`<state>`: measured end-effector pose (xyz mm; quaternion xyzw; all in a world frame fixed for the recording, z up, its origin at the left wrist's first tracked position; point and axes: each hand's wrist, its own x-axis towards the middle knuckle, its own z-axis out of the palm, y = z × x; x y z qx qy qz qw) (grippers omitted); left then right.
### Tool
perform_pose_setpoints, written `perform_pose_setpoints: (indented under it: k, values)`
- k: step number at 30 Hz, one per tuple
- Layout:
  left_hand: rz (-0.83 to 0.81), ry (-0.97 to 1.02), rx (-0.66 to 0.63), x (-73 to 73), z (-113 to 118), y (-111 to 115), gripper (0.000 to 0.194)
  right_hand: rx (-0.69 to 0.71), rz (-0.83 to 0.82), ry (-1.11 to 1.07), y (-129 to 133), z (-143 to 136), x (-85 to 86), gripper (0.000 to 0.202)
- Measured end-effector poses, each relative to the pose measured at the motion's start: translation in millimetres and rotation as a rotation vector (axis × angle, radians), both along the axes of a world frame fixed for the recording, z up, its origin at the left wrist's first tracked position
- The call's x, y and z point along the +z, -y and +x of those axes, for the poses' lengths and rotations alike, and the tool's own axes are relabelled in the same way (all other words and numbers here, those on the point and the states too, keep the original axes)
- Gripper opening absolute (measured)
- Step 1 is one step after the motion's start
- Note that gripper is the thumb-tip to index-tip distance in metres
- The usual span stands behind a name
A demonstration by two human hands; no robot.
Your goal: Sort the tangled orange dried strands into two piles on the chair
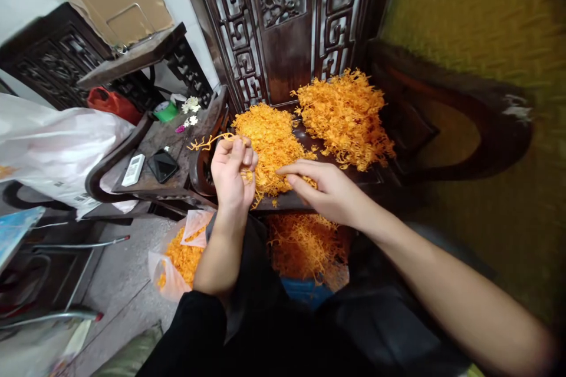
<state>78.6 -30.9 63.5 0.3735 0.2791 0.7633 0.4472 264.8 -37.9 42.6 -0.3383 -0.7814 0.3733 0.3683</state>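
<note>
My left hand (pixel 233 174) is closed on a thin, branched orange sprig (pixel 207 143), whose twiggy end sticks out to the left past the fingers. My right hand (pixel 325 185) is held low over the front of a heap of small orange pieces (pixel 267 129). Its thumb and forefinger are nearly together; anything between them is too small to make out. A second, taller pile of orange sprigs (pixel 345 115) sits to the right on the same dark wooden seat (pixel 312 140). Between my legs, more orange sprigs (pixel 305 241) fill a blue container (pixel 305 291).
Left of the seat, a dark side table (pixel 177 141) bears a black phone (pixel 163 165), a white box (pixel 133 170), green tape (pixel 165 111) and white flowers (pixel 191 105). A plastic bag of orange pieces (pixel 181 259) stands on the floor. The chair's curved armrest (pixel 495 123) rises at right.
</note>
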Motion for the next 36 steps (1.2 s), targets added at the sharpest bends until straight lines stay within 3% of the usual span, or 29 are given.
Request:
perform_pose_setpoints:
  k: [7,9,11,14,15,18,22,27,32,34,36]
  values:
    - [-0.005,-0.050,0.042,-6.0,24,4,0.042,-0.119,0.154,0.166,7,-29,1.7,0.020]
    - [-0.005,-0.102,0.068,-2.9,16,5,0.039,-0.141,0.236,0.228,2,-21,0.5,0.020]
    - [0.029,-0.134,0.178,3.8,0,5,0.037,-0.207,0.306,0.247,-6,-5,0.6,0.019]
    - [0.122,-0.074,0.386,14.8,-25,5,0.036,-0.334,0.263,0.179,-17,23,2.7,0.019]
    - [0.110,-0.056,0.389,16.5,-29,4,0.033,-0.344,0.226,0.141,-18,28,3.7,0.019]
    - [-0.023,-0.029,0.272,11.7,-20,2,0.029,-0.249,0.187,0.062,-11,27,6.0,0.016]
    - [-0.157,-0.016,0.155,-2.2,11,2,0.029,-0.112,0.407,0.082,9,2,3.3,0.034]
    - [-0.217,0.100,0.007,-7.6,34,10,0.022,-0.143,0.710,0.301,6,-13,-3.7,0.044]
    - [-0.280,0.153,-0.043,-6.7,41,14,0.020,-0.185,0.689,0.300,-5,-16,-5.6,0.042]
    - [-0.305,0.148,-0.022,-3.4,34,12,0.022,-0.079,0.701,0.267,4,-20,-4.6,0.040]
    - [-0.309,0.155,0.009,1.0,21,9,0.021,0.163,0.730,0.193,22,-24,-4.0,0.033]
